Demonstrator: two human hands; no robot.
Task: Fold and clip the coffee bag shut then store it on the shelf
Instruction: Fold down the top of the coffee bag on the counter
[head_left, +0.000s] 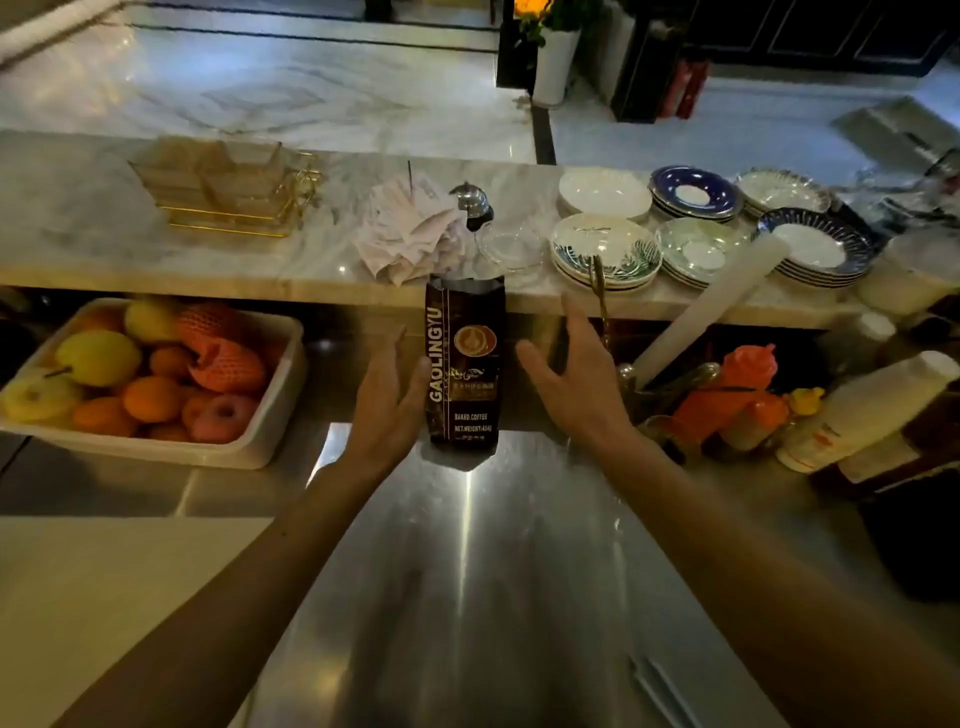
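A dark brown coffee bag (464, 364) with "GAOLINGYU" printed up its side stands upright on the steel counter (467, 571), its top unfolded and open. My left hand (387, 400) is just left of the bag, fingers spread, its fingertips at or touching the bag's left edge. My right hand (569, 374) hovers to the right of the bag with a gap between them, fingers apart and empty. No clip is visible.
A white tray of fruit (270, 447) sits at the left. The marble ledge (156, 249) behind carries crumpled receipts (410, 228), a service bell (470, 200), stacked plates (605, 254) and a gold-framed glass holder (223, 187). Sauce bottles (737, 395) crowd the right.
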